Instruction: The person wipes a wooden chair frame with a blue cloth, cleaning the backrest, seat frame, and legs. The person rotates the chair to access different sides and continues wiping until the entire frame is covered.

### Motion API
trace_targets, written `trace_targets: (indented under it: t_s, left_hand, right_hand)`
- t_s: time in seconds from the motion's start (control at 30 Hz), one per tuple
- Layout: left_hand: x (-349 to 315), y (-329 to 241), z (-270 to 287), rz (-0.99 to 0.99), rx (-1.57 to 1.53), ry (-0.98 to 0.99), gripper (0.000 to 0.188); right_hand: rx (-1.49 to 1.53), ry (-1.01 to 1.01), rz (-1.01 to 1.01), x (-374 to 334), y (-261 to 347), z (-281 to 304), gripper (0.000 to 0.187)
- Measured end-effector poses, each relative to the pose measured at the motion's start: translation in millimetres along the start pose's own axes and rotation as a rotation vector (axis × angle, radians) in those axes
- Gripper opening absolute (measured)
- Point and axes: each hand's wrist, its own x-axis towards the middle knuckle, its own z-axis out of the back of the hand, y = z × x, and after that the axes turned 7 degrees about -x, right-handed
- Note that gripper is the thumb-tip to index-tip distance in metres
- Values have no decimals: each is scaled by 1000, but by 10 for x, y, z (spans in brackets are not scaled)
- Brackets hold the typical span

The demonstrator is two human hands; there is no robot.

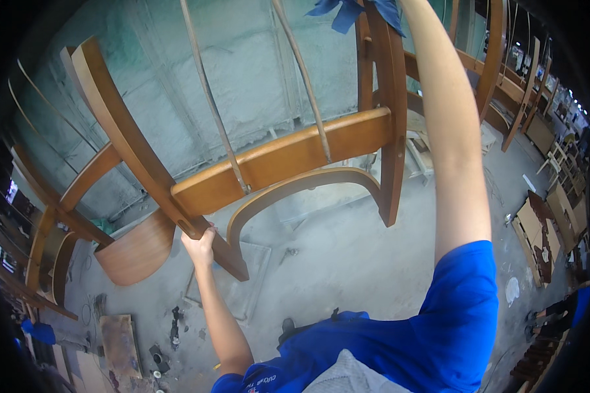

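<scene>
Hanging over grey workshop floor (334, 275), a wooden frame (282, 158) is clasped in left grip (200, 249); right grip unseen.

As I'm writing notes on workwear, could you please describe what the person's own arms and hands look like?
Short bright-blue sleeves leave both forearms bare. The left hand wears no visible glove or wristwear; the right hand is out of view. White lettering marks the blue shirt near the left arm.

one wooden chair frame (282, 156) before us, two slender rods (209, 88) rising from it, one arched brace (301, 181), our two bare arms (453, 150), our one left hand (198, 246), one blue cloth (347, 16) far right
</scene>
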Motion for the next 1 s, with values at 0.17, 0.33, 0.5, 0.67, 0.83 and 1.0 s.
trace_targets:
  t_s: [0.17, 0.33, 0.5, 0.67, 0.83, 1.0]
  left_hand:
    - [58, -197, 71, 1, 12, -12, 21]
    - [140, -312, 170, -36, 92, -40, 20]
    - [148, -345, 168, -29, 153, -36, 16]
    - [43, -371, 169, 34, 221, -31, 23]
    - [-145, -55, -61, -151, 322, -155, 55]
    - [-590, 740, -155, 97, 687, 48, 94]
  right_hand:
    - [432, 11, 35, -758, -497, -135, 55]
    - [827, 6, -208, -2755, -1135, -844, 39]
    - [605, 99, -348, -4451, -1658, -1088, 62]
    - [524, 188, -557, -5354, -1713, -920, 89]
    - [602, 50, -491, -5465, -1870, -707, 86]
    - [542, -5, -603, -5275, -1963, -308, 81]
